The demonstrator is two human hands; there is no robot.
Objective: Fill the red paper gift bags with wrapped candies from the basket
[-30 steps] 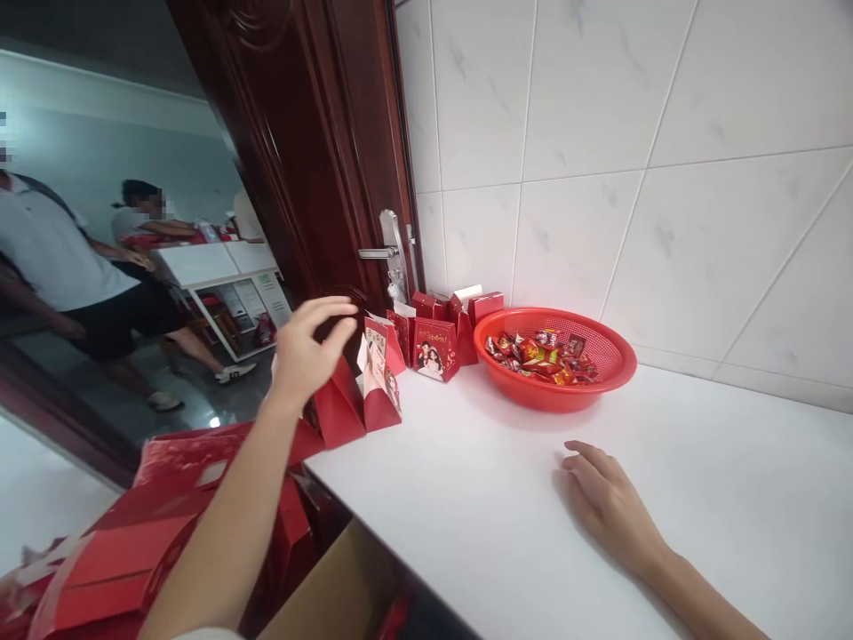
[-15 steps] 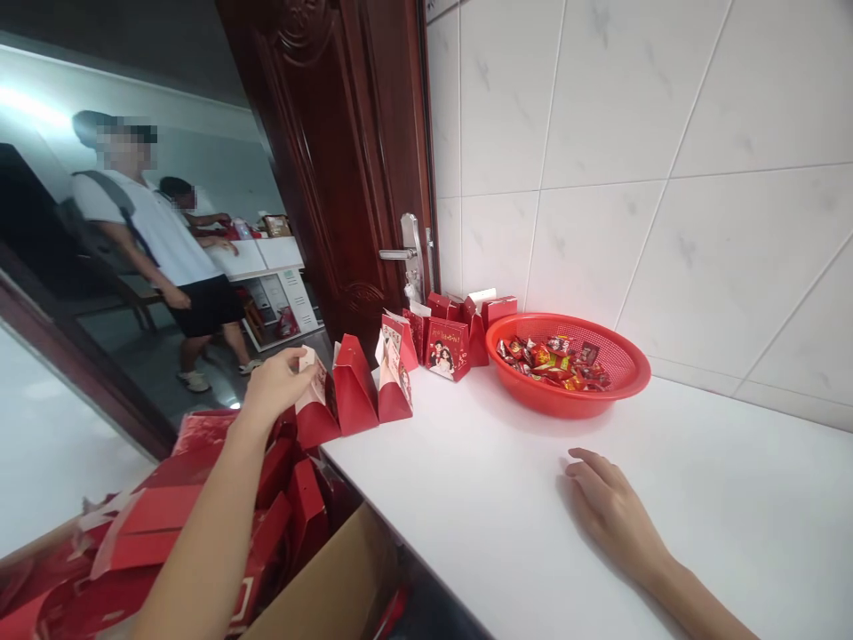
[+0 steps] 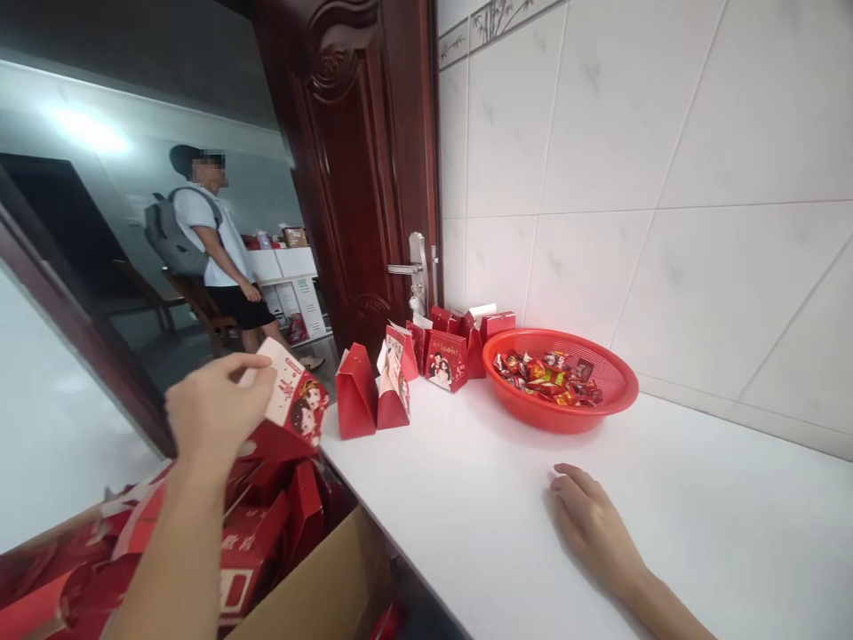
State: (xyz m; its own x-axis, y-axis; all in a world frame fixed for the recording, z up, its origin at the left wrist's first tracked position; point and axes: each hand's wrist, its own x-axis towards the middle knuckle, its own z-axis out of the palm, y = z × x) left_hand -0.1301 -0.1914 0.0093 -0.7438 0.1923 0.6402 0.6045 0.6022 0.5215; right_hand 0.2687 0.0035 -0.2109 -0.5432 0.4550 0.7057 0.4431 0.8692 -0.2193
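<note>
My left hand (image 3: 223, 404) is closed on the top of a red and cream paper candy box (image 3: 297, 400) printed with a cartoon couple. This box is off the table, above a cardboard carton (image 3: 333, 578) filled with red boxes. My right hand (image 3: 590, 524) lies on the white table (image 3: 493, 507), holding nothing, its fingers slightly bent. Several red candy boxes (image 3: 356, 396) stand along the table's left side and back. Beyond my right hand sits a red plastic basket (image 3: 560, 418) with wrapped candies (image 3: 550, 373) in it.
Behind the table are a tiled wall (image 3: 586, 133) and a dark wooden door (image 3: 366, 160) with a metal handle. Through the doorway a person (image 3: 223, 240) with a grey backpack stands near a white cabinet (image 3: 293, 267).
My left hand has lifted the end box of the row off the table and carried it left. The right hand stays on the table. The person in the doorway has moved right.
</note>
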